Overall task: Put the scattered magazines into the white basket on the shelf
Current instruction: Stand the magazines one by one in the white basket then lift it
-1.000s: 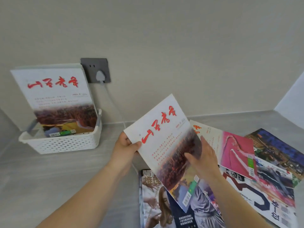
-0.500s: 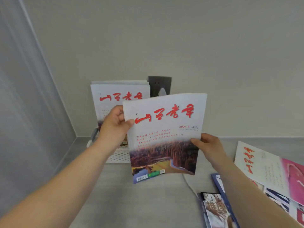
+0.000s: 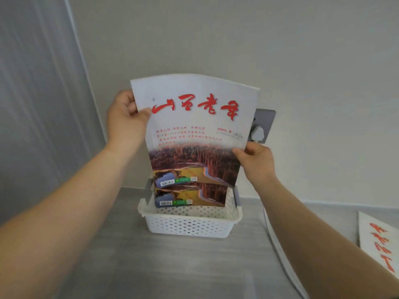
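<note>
I hold a white magazine (image 3: 194,126) with red calligraphy and a forest landscape upright over the white perforated basket (image 3: 190,225) on the grey shelf. My left hand (image 3: 125,119) grips its upper left edge. My right hand (image 3: 257,162) grips its right edge lower down. Its bottom edge hangs just above the basket rim, in front of a matching magazine (image 3: 190,195) that stands inside the basket against the wall. Most of that second copy is hidden behind the held one.
A grey wall socket (image 3: 264,124) with a white plug sits behind the magazine's right side; its white cable (image 3: 278,249) runs down across the shelf. Another magazine (image 3: 380,244) lies at the right edge. A pale side panel (image 3: 36,93) closes the left.
Both hands carried the magazine left from the scattered pile, turned it upright, and brought it over the basket. The view swung left, so the pile has mostly left the frame.
</note>
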### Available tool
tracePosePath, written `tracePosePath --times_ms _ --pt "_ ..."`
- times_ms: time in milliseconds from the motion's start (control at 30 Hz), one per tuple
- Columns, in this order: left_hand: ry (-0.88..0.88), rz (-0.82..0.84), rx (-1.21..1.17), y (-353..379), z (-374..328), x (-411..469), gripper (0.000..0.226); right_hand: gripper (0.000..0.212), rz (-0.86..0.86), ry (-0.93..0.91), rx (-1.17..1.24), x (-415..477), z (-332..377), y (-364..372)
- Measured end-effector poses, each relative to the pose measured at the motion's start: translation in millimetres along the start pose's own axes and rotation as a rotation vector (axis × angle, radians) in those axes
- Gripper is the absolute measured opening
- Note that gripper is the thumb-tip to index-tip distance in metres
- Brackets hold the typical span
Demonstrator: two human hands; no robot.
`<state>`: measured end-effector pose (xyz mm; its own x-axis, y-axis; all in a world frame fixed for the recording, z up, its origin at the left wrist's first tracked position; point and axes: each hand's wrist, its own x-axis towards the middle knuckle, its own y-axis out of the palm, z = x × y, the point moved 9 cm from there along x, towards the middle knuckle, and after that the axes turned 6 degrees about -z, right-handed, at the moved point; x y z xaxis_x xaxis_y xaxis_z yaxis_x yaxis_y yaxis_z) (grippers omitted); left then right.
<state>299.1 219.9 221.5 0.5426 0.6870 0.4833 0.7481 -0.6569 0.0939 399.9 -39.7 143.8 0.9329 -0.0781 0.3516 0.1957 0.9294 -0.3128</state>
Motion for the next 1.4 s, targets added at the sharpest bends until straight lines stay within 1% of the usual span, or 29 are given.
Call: tracePosePath --times_ms 67,133,267,367,433,500,567,633,700,767,867,933,967,1067,1167,1267,1333,1400 --pt "-0.046 -0.004 0.033 -0.4 24.7 -1.7 0.023 0.014 0.040 0.070 -0.019 -2.5 -18.9 16.4" --pt "-0.084 0.004 0.056 -0.1 49.3 -6.6 0.027 0.015 0.070 0.138 -0.042 -8.5 -40.4 28.1" --pt "-0.075 0.075 0.200 6.1 82.8 -16.7 0.028 0.015 0.107 0.257 -0.091 -21.3 -76.0 39.1" --pt "-0.054 0.098 0.236 13.5 93.8 -17.9 0.028 0.012 0.096 0.291 -0.086 -21.2 -86.1 41.2" --pt "-0.046 0.063 0.281 14.1 97.4 -13.2 0.032 0.012 0.065 0.280 -0.110 -17.6 -86.5 41.3" --pt "-0.060 0.010 0.342 9.8 107.6 -10.3 0.044 0.024 0.004 0.266 -0.119 -15.9 -86.7 39.9" --pt "-0.133 -0.005 0.376 5.1 125.5 -15.4 0.059 0.045 -0.049 0.273 -0.096 -15.7 -90.0 38.1" --pt "-0.260 0.061 0.304 9.6 147.5 -26.6 0.062 0.059 -0.038 0.304 -0.039 -15.3 -94.4 42.0" --pt "-0.388 0.143 0.168 19.6 165.8 -39.9 0.055 0.063 0.031 0.338 0.006 -15.7 -96.8 53.3" --pt "-0.473 0.189 0.084 29.3 174.8 -50.4 0.045 0.057 0.103 0.347 0.032 -15.4 -94.6 65.8" --pt "-0.526 0.169 0.037 35.0 182.8 -56.6 0.041 0.039 0.124 0.369 0.002 -9.2 -91.1 72.6" --pt "-0.534 0.153 0.015 35.4 186.0 -57.2 0.040 0.031 0.118 0.382 -0.047 -4.9 -90.2 72.2" --pt "-0.528 0.149 0.006 35.2 187.1 -57.0 0.040 0.030 0.113 0.383 -0.075 -3.9 -90.0 72.5" --pt "-0.518 0.123 -0.024 36.0 190.3 -57.1 0.039 0.034 0.032 0.362 -0.121 -4.9 -85.3 71.1" --pt "-0.504 0.065 -0.083 37.0 191.7 -57.7 0.038 0.041 -0.041 0.289 -0.119 -7.6 -78.3 68.5" --pt "-0.447 0.067 -0.087 38.4 189.3 -57.5 0.036 0.040 -0.035 0.207 -0.143 -10.6 -75.5 65.3" --pt "-0.390 0.081 -0.037 38.9 186.9 -53.9 0.036 0.038 -0.017 0.195 -0.118 -9.1 -76.5 65.8" --pt "-0.356 0.107 0.021 39.1 186.0 -50.5 0.037 0.041 0.012 0.202 -0.118 -5.0 -77.7 68.2"
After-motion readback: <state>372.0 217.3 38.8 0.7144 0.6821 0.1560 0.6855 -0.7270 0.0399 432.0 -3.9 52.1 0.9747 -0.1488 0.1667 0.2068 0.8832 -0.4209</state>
